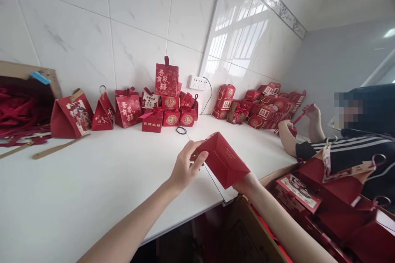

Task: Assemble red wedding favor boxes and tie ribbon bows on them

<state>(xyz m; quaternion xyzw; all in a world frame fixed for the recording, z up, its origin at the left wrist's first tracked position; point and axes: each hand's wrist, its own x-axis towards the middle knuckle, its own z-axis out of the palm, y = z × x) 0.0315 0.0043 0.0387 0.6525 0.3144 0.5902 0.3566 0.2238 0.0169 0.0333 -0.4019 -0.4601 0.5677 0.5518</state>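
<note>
A red paper gift box [226, 162] is held above the front edge of the white table [101, 189], tilted with its folded bottom panel toward me. My left hand [188, 162] grips its left edge, thumb on the near face and fingers behind. On the lower right side, my right hand [247, 185] supports the box, its fingers mostly hidden behind it. Faint small print shows on the bottom panel. Below my right forearm stands an open cardboard carton [247, 230].
Red gift boxes [128, 109] line the wall, some stacked, with a heap of red boxes [265, 107] farther right. A box of red ribbons [23, 107] is at left. A black ring [181, 130] lies on the table. At right, a co-worker [348, 139] handles a ribbon beside more red boxes [333, 197].
</note>
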